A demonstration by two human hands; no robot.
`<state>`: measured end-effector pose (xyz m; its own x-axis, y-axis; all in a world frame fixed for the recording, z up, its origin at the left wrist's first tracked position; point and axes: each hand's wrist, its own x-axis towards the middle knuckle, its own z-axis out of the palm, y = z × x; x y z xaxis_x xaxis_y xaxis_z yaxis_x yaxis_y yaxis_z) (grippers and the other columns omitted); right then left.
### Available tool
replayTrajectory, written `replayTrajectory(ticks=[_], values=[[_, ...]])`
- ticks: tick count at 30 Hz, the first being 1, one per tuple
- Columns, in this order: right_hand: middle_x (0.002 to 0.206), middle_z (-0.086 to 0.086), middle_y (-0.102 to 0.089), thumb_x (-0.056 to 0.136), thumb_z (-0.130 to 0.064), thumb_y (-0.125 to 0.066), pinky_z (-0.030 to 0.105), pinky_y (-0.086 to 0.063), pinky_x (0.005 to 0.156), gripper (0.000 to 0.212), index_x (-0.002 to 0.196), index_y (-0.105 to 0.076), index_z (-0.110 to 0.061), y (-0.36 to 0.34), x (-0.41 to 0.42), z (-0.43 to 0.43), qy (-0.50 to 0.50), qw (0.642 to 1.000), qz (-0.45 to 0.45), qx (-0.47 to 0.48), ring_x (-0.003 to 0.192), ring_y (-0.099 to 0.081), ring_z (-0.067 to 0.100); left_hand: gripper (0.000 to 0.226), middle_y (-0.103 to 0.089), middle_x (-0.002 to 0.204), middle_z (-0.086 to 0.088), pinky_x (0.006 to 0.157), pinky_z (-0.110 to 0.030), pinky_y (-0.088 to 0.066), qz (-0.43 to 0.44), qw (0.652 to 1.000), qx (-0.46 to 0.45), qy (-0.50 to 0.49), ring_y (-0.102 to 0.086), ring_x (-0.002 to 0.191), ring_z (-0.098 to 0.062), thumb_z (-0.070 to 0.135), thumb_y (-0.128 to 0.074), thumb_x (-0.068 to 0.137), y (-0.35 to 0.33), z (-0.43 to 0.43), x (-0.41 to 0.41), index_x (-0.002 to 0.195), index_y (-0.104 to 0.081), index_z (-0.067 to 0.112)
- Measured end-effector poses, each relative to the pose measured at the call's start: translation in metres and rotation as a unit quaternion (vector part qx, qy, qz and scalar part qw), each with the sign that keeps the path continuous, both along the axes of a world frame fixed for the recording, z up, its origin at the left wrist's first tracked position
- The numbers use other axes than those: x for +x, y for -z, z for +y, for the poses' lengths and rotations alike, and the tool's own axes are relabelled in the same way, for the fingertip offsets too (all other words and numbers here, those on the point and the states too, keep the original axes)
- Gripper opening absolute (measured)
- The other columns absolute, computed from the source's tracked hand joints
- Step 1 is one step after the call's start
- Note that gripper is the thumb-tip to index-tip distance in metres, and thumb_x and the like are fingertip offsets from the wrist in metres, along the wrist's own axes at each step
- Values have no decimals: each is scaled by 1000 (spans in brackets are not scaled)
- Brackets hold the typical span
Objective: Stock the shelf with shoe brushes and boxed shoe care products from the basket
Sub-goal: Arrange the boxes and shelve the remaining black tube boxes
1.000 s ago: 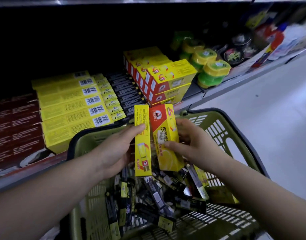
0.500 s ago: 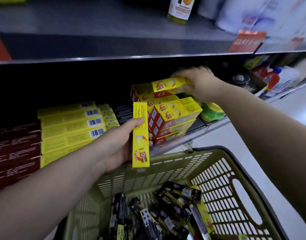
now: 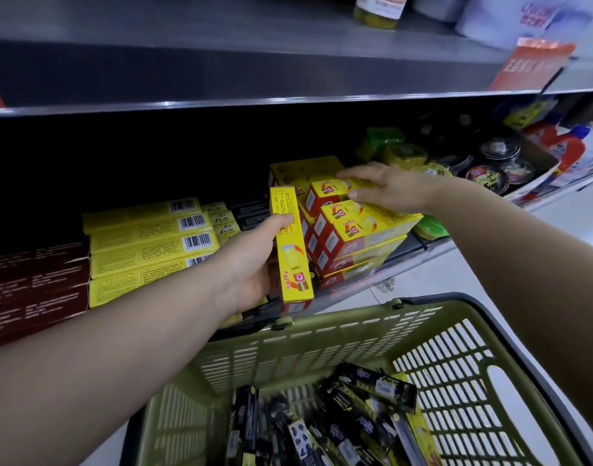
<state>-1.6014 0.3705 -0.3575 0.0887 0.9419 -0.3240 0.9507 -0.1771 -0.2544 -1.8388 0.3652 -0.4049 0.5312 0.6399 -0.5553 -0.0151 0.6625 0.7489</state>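
Observation:
My left hand (image 3: 251, 264) grips a narrow yellow box (image 3: 291, 243) upright, in front of the lower shelf. My right hand (image 3: 385, 188) holds a yellow and red box (image 3: 328, 190) between thumb and fingers, on top of the stack of yellow and red boxes (image 3: 359, 237) on that shelf. The green basket (image 3: 322, 344) sits low in front of me, with several black and yellow boxes (image 3: 355, 418) inside.
Long yellow boxes with barcodes (image 3: 147, 243) and dark red boxes (image 3: 36, 287) lie on the shelf at the left. Green and yellow tubs (image 3: 402, 156) and black tins (image 3: 486, 173) stand at the right. An upper shelf edge (image 3: 254, 99) overhangs.
My right hand carried the yellow and red box from above the basket up to the shelf and lowered it onto the stack. My left hand lifted the narrow yellow box toward the shelf.

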Motion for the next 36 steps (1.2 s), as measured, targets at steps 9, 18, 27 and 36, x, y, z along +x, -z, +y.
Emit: replayTrajectory(ticks=[9,18,27,36], values=[[147,3,-30,72,-78,-36,52,-20,110,64,131,-37,-54,3,-14,8,5,1000,-21,-1,137,-19,34,29,-70,87,-6,67,-34,-52,-7,999,-6,-32,-67,84,-21,44,-52,90,12,2,0,95,-63,17],[134,3,-48,86,-48,-56,20,-37,87,54,133,-47,-24,2,-23,2,-5,995,54,82,112,-44,8,28,-64,84,-4,64,-34,-48,-14,998,15,-56,-61,77,-20,42,-51,89,10,6,1,99,-60,17],[151,5,-23,79,-32,-72,38,-20,110,57,131,-50,-34,-23,-94,-15,-248,949,-80,178,135,-19,28,58,-69,89,-8,69,-32,-52,-25,991,128,-29,-65,78,-21,32,-74,68,0,16,-7,119,-55,13],[143,10,-41,80,-41,-69,24,-26,104,63,135,-48,-22,-30,-32,16,-38,972,-61,223,132,-34,27,27,-66,109,-3,79,-28,-49,87,979,180,-47,-62,95,-15,32,-39,98,8,36,-17,109,-60,18]])
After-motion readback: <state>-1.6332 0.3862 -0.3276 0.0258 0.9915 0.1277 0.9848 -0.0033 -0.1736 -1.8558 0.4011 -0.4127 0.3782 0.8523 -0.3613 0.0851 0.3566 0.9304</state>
